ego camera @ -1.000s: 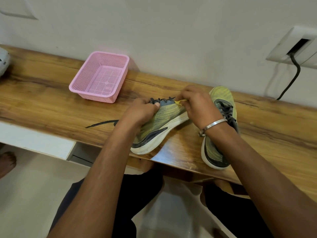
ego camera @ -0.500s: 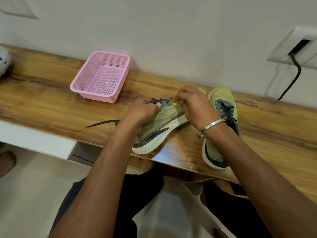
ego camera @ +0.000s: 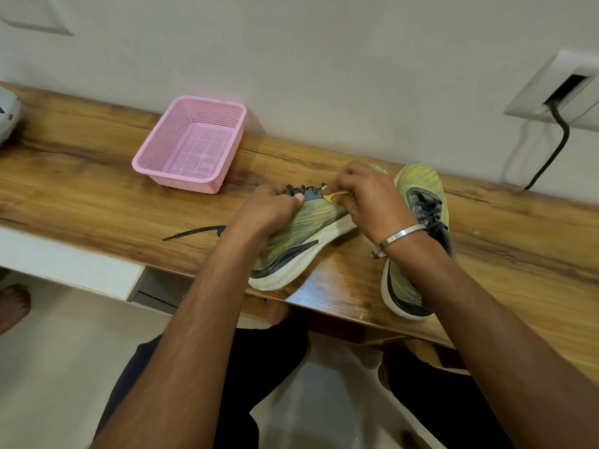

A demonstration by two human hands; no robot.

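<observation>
With the left hand gripping the shoe and the right hand pinching its yellow tab, pull steadily, shoe braced against the table.

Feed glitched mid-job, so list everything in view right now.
held shoe: 1, yellow-green, tilted at desk centre
second shoe: 1, yellow-green, black laces, on desk right
loose lace: 1, black, on desk left of held shoe
yellow tab: 1, yellow, at held shoe's top
basket: 1, pink, on desk by wall
desk: 1, brown wood, along wall
socket: 1, white, wall right, black cable attached
bracelet: 1, silver, right wrist
left hand: 1, grips held shoe
right hand: 1, fingers pinch yellow tab
</observation>
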